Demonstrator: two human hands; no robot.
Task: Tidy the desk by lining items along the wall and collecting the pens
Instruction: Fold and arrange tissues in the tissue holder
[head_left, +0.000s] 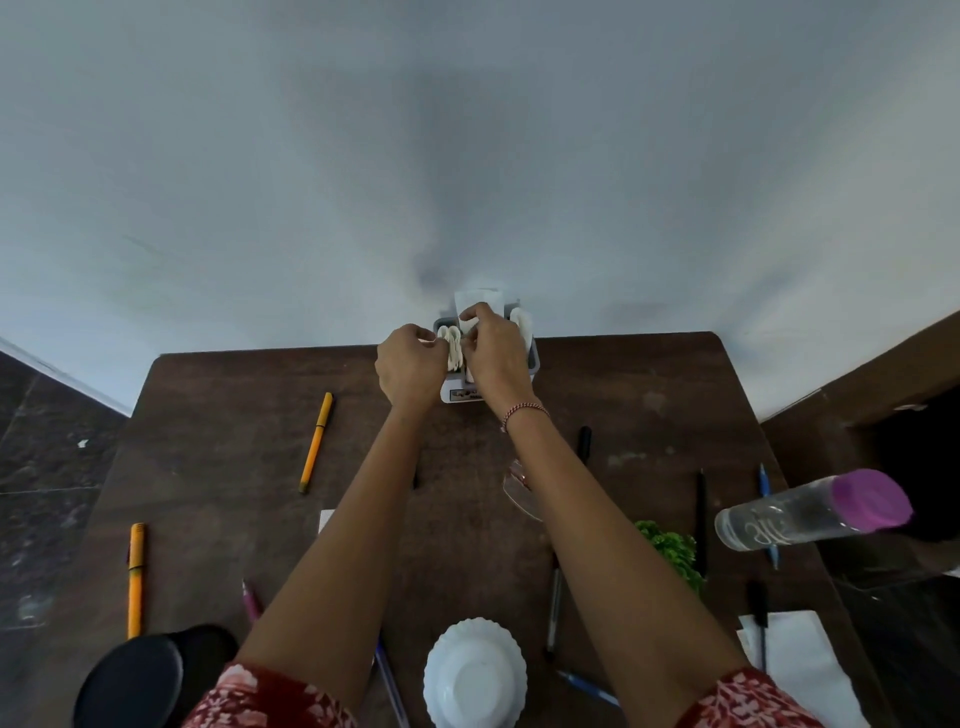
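A small white organiser box (533, 359) stands against the wall at the desk's far edge, holding white paper and coiled white cords. My left hand (408, 366) has its fingers curled at the box's left side, by a coiled cord (453, 347). My right hand (493, 349) reaches over the box and pinches something white inside it. Pens lie scattered on the desk: an orange one (316, 441), a second orange one (135, 579), a black one (700, 519), a blue one (768, 512), a grey one (554, 613).
A clear bottle with a purple cap (810, 512) stands at the right. A white scalloped bowl (474, 673) sits at the near edge, a black round object (135, 675) at the near left. Glasses (517, 488), a green plant (670, 551) and white papers (800, 660) lie right.
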